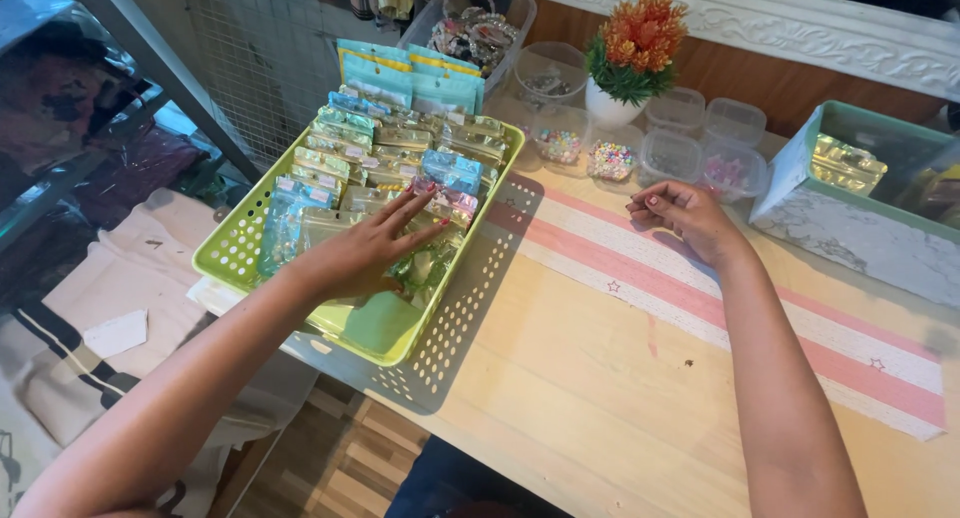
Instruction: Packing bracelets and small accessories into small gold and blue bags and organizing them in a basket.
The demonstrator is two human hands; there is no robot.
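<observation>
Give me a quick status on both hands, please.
Left hand flat on shiny plastic packets in lime-green perforated basket. Right hand loosely curled, empty, above wooden table. Nothing obstructing.

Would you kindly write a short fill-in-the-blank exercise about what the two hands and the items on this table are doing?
1. The left hand rests flat on shiny packets in a ____-coloured basket.
2. The right hand lies on a runner striped white and ____.
3. The potted plant with orange flowers stands in a ____ pot.
4. The clear tubs beside the plant hold colourful ____.

Missing words: green; pink; white; beads
</observation>
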